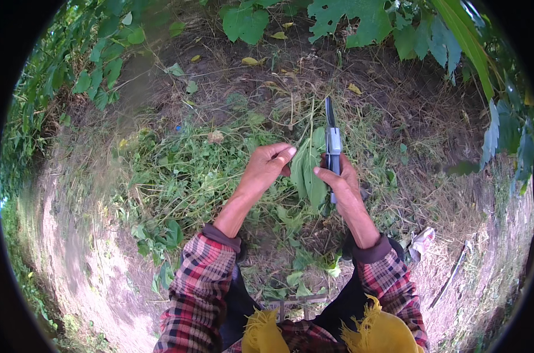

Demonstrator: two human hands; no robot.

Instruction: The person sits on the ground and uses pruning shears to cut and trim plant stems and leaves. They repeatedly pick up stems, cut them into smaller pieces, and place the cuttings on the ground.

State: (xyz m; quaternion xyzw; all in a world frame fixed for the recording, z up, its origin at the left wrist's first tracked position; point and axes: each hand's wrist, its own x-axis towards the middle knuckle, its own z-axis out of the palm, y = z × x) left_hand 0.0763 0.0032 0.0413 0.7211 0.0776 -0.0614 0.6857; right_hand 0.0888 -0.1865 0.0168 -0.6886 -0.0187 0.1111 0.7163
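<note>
A leafy green stem (310,163) hangs between my two hands, its large leaves pointing down towards me. At the left edge of the leaves, my left hand (267,162) pinches thumb against fingers on the greenery; what exactly lies under the fingertips is partly hidden. My right hand (344,185) is wrapped around a plier-like garden hand tool (333,145) with a grey-blue body and a long dark jaw pointing away from me. The right thumb tip touches the leaf beside the tool. Whether the tool's jaws are closed is hard to tell.
A heap of cut green weeds (192,163) covers the ground left of my hands. Broad leaves (359,22) overhang the far side. On the right lie a crumpled white wrapper (421,243) and a thin dark rod (450,276). Yellow fringed cloth (265,331) hangs before my lap.
</note>
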